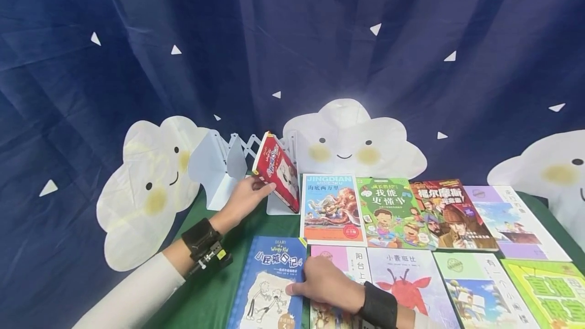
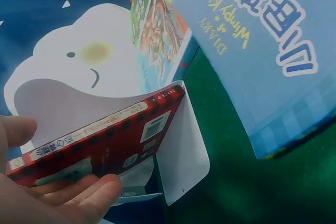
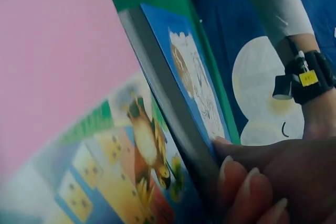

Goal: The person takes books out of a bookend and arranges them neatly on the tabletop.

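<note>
In the head view my left hand (image 1: pixel 244 197) holds a red book (image 1: pixel 279 171) by its spine side. The book stands tilted at the right end of a white folding book rack (image 1: pixel 219 166). The left wrist view shows the red spine (image 2: pixel 105 127) between thumb and fingers, its lower end right at the rack's end plate (image 2: pixel 184 156). My right hand (image 1: pixel 326 283) grips a blue book (image 1: pixel 267 263) by its right edge. In the right wrist view the thumb lies on the blue cover (image 3: pixel 184 66), and the fingers are curled at the page edge (image 3: pixel 168 103).
Rows of picture books lie face up to the right, among them an octopus-cover book (image 1: pixel 331 209), a green book (image 1: pixel 388 212) and a deer-cover book (image 1: pixel 407 278). A pink-topped book (image 1: pixel 324 254) lies under the right hand. A dark blue cloud-patterned curtain (image 1: pixel 256 39) hangs behind the green tablecloth (image 1: pixel 205 288).
</note>
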`<state>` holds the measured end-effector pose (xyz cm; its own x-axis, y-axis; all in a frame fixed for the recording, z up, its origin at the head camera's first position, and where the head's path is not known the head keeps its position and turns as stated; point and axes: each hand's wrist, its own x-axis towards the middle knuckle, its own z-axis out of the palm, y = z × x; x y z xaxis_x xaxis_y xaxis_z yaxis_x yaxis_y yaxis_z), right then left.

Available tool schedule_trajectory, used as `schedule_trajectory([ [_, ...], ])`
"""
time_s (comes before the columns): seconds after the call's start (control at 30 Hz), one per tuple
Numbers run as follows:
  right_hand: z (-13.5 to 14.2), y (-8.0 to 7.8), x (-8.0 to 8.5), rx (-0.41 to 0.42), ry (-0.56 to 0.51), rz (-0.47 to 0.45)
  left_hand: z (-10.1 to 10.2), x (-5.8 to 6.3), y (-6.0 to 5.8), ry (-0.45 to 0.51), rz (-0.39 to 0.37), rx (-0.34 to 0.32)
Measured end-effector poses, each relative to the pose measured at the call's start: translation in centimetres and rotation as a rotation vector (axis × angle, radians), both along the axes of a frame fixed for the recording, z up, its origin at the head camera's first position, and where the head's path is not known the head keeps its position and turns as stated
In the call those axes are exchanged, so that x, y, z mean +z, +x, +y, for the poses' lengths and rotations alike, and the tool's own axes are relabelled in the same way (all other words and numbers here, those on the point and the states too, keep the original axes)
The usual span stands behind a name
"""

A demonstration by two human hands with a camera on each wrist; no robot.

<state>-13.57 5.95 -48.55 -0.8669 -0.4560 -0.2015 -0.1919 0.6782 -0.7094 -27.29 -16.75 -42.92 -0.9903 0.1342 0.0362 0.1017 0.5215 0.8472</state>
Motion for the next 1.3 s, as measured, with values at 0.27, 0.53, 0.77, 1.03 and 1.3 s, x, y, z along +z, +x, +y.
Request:
schedule_trajectory([
  [0.27,-0.5,-0.1,0.3,0.038,0.225,0.14,1.0,0.0,-0.5,0.052,-0.019,0.036],
  [0.53,-0.7,0.0,0.5,0.104,0.316,0.232,2.2,-0.3,-0.9,0.137,-0.054,0.081],
  [0.77,-0.8,-0.2,0.3,0.154,0.34,0.237,3.1,-1.0,-1.4,0.173,-0.075,0.132],
  [1.03,-0.9,-0.1,0.7,0.203,0.35,0.162,4.1,-1.6,-1.7,0.227,-0.05,0.192],
  [1.3,-0.7,0.3,0.4,0.218,0.306,0.237,3.9,-1.3,-1.5,0.247,-0.03,0.275],
])
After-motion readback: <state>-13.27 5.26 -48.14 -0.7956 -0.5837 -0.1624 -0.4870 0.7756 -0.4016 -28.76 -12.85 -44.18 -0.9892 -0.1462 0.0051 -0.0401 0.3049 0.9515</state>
